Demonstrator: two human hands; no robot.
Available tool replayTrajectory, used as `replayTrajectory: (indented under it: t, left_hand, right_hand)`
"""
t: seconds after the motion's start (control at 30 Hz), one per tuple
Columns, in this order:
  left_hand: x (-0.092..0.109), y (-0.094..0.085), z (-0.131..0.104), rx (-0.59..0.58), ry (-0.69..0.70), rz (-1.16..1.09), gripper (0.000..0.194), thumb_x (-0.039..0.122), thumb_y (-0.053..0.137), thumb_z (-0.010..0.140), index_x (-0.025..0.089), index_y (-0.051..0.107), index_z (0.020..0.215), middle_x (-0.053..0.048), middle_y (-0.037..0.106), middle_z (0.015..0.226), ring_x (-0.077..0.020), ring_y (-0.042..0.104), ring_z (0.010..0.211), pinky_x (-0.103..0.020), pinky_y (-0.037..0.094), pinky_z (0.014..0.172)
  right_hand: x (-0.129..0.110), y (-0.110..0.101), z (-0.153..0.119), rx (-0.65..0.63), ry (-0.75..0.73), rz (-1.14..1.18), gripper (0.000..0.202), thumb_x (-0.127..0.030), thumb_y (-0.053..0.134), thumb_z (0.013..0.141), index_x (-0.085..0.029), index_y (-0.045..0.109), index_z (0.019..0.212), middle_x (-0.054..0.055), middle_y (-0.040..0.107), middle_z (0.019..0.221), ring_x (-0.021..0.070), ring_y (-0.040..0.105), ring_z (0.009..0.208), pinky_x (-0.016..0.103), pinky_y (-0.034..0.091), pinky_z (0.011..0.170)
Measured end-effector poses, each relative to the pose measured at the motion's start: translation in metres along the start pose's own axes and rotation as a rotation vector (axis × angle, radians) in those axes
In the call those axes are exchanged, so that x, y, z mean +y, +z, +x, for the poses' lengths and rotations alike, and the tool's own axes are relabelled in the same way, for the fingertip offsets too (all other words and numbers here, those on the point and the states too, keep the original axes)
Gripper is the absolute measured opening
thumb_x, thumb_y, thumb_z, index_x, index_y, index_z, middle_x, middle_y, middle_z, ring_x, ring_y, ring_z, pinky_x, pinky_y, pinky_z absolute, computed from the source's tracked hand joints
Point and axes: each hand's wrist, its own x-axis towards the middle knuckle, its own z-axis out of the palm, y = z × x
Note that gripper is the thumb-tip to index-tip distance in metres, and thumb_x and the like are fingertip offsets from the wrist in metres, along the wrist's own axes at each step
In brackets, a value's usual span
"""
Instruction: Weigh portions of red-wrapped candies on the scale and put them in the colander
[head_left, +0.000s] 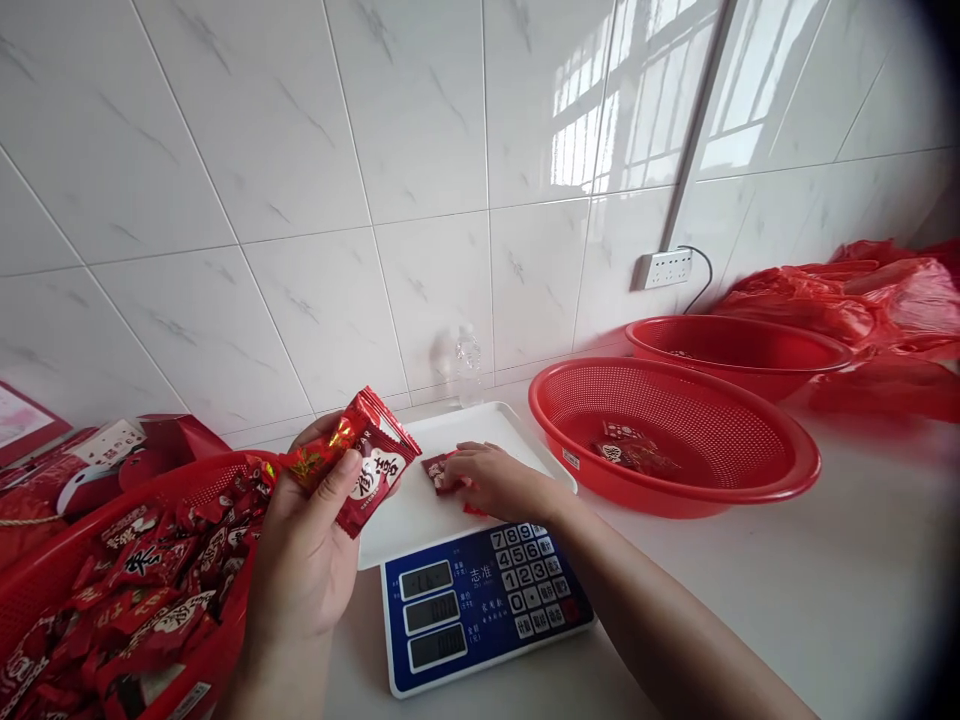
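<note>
My left hand [319, 520] grips a small bunch of red wrapped packets [377, 470], fanned out between thumb and fingers above the scale's left side. White lettering shows on the front one. Over the white weighing tray [405, 530], my right hand [499, 480] reaches down with curled fingers on small red packets [435, 472], which it partly hides. The tray belongs to a blue digital scale [480, 610] with a keypad and three displays, its digits too faint to read surely. Left of my left hand, a red basket [199, 480] is heaped with similar packets [142, 570].
Right of the scale stands a red perforated basket [675, 490] with a few packets inside. Another red basket [750, 330] and red plastic bags [810, 300] lie behind it. A clear bottle [469, 355] stands by the tiled wall, which carries a power strip [665, 268].
</note>
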Motion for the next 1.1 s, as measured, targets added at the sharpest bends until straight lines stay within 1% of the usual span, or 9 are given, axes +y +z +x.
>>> replayTrajectory:
  t: [0.13, 0.2, 0.3, 0.5, 0.63, 0.77, 0.9, 1.0, 1.1]
  left_hand:
    - [0.001, -0.001, -0.001, 0.003, 0.002, -0.003, 0.03, 0.025, 0.075, 0.071, 0.023, 0.067, 0.1, -0.003, 0.069, 0.098, -0.0145, 0.064, 0.086, -0.021, 0.056, 0.069]
    - [0.001, 0.0, -0.002, -0.001, 0.0, -0.008, 0.03, 0.025, 0.075, 0.071, 0.023, 0.067, 0.1, -0.003, 0.069, 0.097, -0.0148, 0.064, 0.087, -0.022, 0.056, 0.07]
    - [0.002, 0.001, -0.003, 0.001, -0.005, -0.016, 0.031, 0.025, 0.076, 0.07, 0.023, 0.067, 0.1, -0.003, 0.07, 0.097, -0.0153, 0.065, 0.087, -0.022, 0.056, 0.07]
    - [0.004, 0.004, -0.006, -0.013, -0.014, -0.018, 0.032, 0.025, 0.077, 0.068, 0.023, 0.067, 0.098, -0.003, 0.071, 0.094, -0.0157, 0.066, 0.085, -0.022, 0.056, 0.068]
    - [0.003, 0.003, -0.004, -0.005, -0.011, -0.018, 0.032, 0.025, 0.077, 0.068, 0.023, 0.067, 0.099, -0.003, 0.071, 0.095, -0.0155, 0.066, 0.085, -0.022, 0.056, 0.069]
    - [0.002, 0.003, -0.002, -0.008, -0.021, -0.019, 0.032, 0.024, 0.076, 0.07, 0.023, 0.066, 0.1, -0.003, 0.071, 0.097, -0.0156, 0.065, 0.088, -0.023, 0.056, 0.071]
    - [0.003, 0.003, -0.003, -0.012, -0.03, -0.027, 0.032, 0.023, 0.076, 0.07, 0.023, 0.066, 0.101, -0.003, 0.07, 0.097, -0.0151, 0.065, 0.087, -0.022, 0.056, 0.069]
    - [0.003, 0.002, -0.004, -0.024, -0.02, -0.033, 0.033, 0.024, 0.076, 0.07, 0.023, 0.066, 0.101, -0.003, 0.07, 0.097, -0.0157, 0.065, 0.088, -0.022, 0.055, 0.07]
    - [0.004, 0.002, -0.004, -0.032, -0.015, -0.028, 0.034, 0.025, 0.077, 0.069, 0.023, 0.066, 0.101, -0.003, 0.069, 0.098, -0.0164, 0.064, 0.09, -0.022, 0.055, 0.07]
  right_hand:
    - [0.016, -0.002, -0.007, 0.1, 0.13, -0.095, 0.024, -0.008, 0.049, 0.078, -0.021, 0.067, 0.088, 0.007, 0.07, 0.092, 0.0222, 0.061, 0.09, 0.033, 0.043, 0.077]
    - [0.021, -0.002, -0.01, 0.169, 0.179, -0.078, 0.025, -0.011, 0.047, 0.083, -0.021, 0.066, 0.095, 0.008, 0.068, 0.102, 0.0214, 0.061, 0.092, 0.031, 0.044, 0.075]
    - [0.022, 0.0, -0.012, 0.244, 0.18, -0.046, 0.03, -0.021, 0.044, 0.09, -0.022, 0.061, 0.114, 0.009, 0.059, 0.125, 0.0218, 0.056, 0.109, 0.033, 0.044, 0.086]
    - [0.01, -0.002, -0.01, 0.003, 0.146, -0.056, 0.034, -0.036, 0.043, 0.091, -0.023, 0.063, 0.116, 0.011, 0.06, 0.123, 0.0261, 0.051, 0.118, 0.041, 0.039, 0.096]
    - [0.008, -0.013, -0.019, -0.047, 0.243, -0.055, 0.052, -0.04, 0.058, 0.081, -0.027, 0.054, 0.131, 0.011, 0.045, 0.143, 0.0304, 0.037, 0.132, 0.045, 0.033, 0.102]
    - [0.016, -0.016, -0.021, 0.002, 0.317, -0.04, 0.049, -0.024, 0.056, 0.079, -0.027, 0.056, 0.128, 0.009, 0.056, 0.131, 0.0279, 0.051, 0.119, 0.041, 0.041, 0.095]
    - [0.023, -0.003, -0.013, 0.159, 0.315, 0.008, 0.041, -0.014, 0.044, 0.084, -0.02, 0.061, 0.121, 0.011, 0.062, 0.118, 0.0227, 0.059, 0.102, 0.034, 0.044, 0.087]
    - [0.017, 0.007, -0.005, 0.237, 0.271, -0.02, 0.04, -0.023, 0.039, 0.092, -0.019, 0.056, 0.128, 0.012, 0.058, 0.125, 0.0241, 0.052, 0.114, 0.035, 0.04, 0.094]
    - [0.005, 0.012, -0.001, 0.108, 0.172, -0.054, 0.045, -0.045, 0.04, 0.093, -0.029, 0.051, 0.134, 0.009, 0.051, 0.136, 0.0293, 0.041, 0.125, 0.044, 0.033, 0.1]
